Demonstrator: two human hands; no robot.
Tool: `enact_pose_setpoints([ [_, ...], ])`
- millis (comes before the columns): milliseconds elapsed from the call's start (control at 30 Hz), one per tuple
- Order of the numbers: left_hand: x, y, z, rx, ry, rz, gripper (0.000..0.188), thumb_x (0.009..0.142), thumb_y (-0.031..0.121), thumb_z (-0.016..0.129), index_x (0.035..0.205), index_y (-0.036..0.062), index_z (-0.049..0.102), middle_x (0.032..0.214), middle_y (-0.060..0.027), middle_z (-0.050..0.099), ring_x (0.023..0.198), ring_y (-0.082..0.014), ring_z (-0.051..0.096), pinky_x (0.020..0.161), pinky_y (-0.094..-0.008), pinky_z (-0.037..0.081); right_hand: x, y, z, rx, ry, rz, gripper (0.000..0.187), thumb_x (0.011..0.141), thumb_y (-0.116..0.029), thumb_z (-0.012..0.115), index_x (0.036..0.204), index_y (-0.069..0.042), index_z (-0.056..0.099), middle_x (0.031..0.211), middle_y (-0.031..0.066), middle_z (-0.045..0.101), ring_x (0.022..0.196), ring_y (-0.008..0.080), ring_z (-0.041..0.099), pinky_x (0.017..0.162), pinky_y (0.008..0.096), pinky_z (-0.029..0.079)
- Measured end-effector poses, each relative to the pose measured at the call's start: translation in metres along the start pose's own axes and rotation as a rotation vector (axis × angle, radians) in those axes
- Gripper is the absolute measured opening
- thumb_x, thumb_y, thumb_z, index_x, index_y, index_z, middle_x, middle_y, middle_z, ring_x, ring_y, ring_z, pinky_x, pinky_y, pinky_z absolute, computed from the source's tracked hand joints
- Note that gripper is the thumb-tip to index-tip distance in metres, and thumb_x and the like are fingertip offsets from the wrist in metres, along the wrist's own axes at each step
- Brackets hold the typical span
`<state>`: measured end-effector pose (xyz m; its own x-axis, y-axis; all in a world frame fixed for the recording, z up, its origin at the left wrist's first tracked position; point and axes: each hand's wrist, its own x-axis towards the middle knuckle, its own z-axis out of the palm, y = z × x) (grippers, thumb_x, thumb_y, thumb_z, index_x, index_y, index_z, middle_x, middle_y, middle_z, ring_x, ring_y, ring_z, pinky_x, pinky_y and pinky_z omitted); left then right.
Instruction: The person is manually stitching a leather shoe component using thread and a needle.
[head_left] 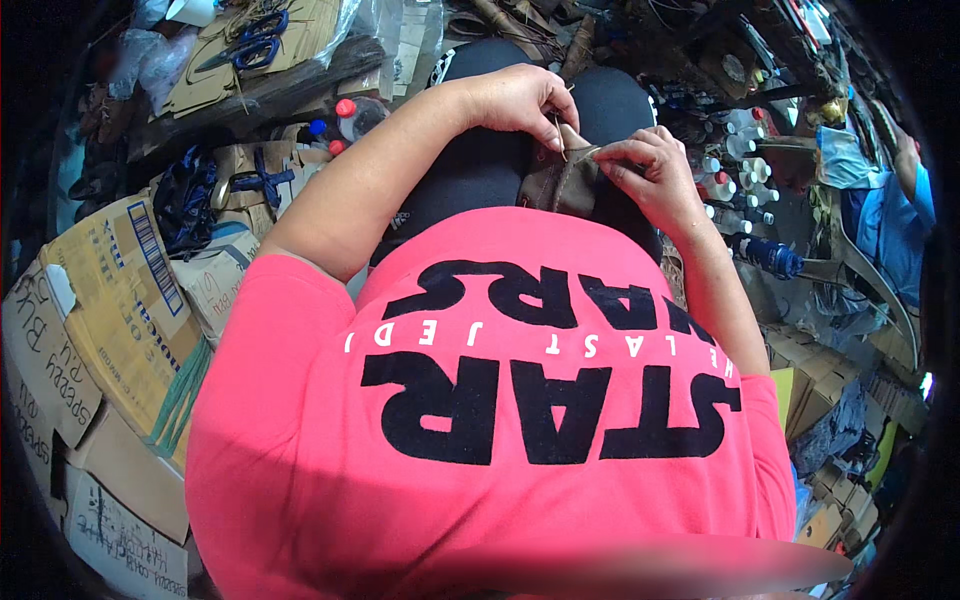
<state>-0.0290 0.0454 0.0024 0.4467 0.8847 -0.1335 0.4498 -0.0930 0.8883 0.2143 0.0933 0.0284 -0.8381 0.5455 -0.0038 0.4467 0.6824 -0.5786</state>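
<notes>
A brown stitched piece [560,186], which looks like leather or a shoe upper, rests between my dark-clad thighs, close to my body. At its top edge my left hand [522,104] pinches a thin pale thread [563,128] between thumb and fingers. My right hand [652,172] is closed in a pinch on the other side, with a thread running from its fingertips to the piece. Light stitches run down the piece's face. Its lower part is hidden behind my pink shirt.
Cardboard boxes [120,300] are stacked at the left. Blue-handled scissors [255,45] lie on cardboard at the far left. Several small capped bottles [740,180] stand to the right, near a dark blue bottle [770,255]. Another person's arm [906,165] and blue clothing show at the far right.
</notes>
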Motion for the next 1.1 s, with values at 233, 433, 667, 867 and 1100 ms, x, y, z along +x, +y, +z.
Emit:
enact_pose_setpoints([
  [233, -0.001, -0.001, 0.000, -0.003, 0.004, 0.012, 0.032, 0.067, 0.011, 0.078, 0.097, 0.0058, 0.070, 0.084, -0.0029, 0.055, 0.078, -0.0132, 0.055, 0.068, -0.0273, 0.045, 0.007, 0.009, 0.008, 0.047, 0.003, -0.074, 0.013, 0.076, -0.015, 0.071, 0.089, -0.016, 0.073, 0.073, 0.0005, 0.059, 0.081, 0.0198, 0.051, 0.079, 0.0338, 0.038],
  [433, -0.001, -0.004, 0.004, 0.082, 0.045, 0.048, 0.031, 0.066, 0.011, 0.078, 0.095, 0.0060, 0.069, 0.083, -0.0044, 0.056, 0.077, -0.0155, 0.056, 0.068, -0.0285, 0.045, 0.014, 0.020, 0.013, 0.120, -0.004, -0.141, 0.013, 0.074, -0.008, 0.071, 0.086, -0.013, 0.072, 0.073, 0.0013, 0.058, 0.077, 0.0185, 0.051, 0.073, 0.0312, 0.040],
  [667, -0.001, -0.002, 0.010, 0.174, 0.129, 0.067, 0.029, 0.064, 0.012, 0.078, 0.091, 0.0064, 0.069, 0.080, -0.0042, 0.056, 0.075, -0.0170, 0.056, 0.067, -0.0291, 0.045, 0.012, 0.017, 0.023, 0.095, 0.064, -0.138, 0.011, 0.072, -0.010, 0.074, 0.082, -0.014, 0.071, 0.072, 0.0002, 0.057, 0.075, 0.0182, 0.051, 0.075, 0.0314, 0.038],
  [867, -0.003, -0.006, 0.013, 0.165, 0.156, 0.093, 0.029, 0.064, 0.012, 0.077, 0.092, 0.0064, 0.068, 0.080, -0.0056, 0.056, 0.076, -0.0183, 0.058, 0.066, -0.0307, 0.046, 0.019, 0.011, 0.004, -0.131, -0.020, -0.201, 0.009, 0.077, -0.018, 0.071, 0.085, -0.021, 0.071, 0.082, -0.0043, 0.060, 0.090, 0.0184, 0.051, 0.089, 0.0373, 0.031],
  [1100, 0.012, 0.002, 0.018, 0.238, 0.186, 0.130, 0.027, 0.065, 0.015, 0.078, 0.089, 0.0070, 0.068, 0.081, -0.0085, 0.059, 0.078, -0.0226, 0.060, 0.067, -0.0326, 0.047, 0.017, 0.032, 0.000, 0.080, -0.077, -0.147, 0.011, 0.074, -0.007, 0.071, 0.083, -0.012, 0.071, 0.077, -0.0009, 0.058, 0.082, 0.0171, 0.051, 0.079, 0.0306, 0.038],
])
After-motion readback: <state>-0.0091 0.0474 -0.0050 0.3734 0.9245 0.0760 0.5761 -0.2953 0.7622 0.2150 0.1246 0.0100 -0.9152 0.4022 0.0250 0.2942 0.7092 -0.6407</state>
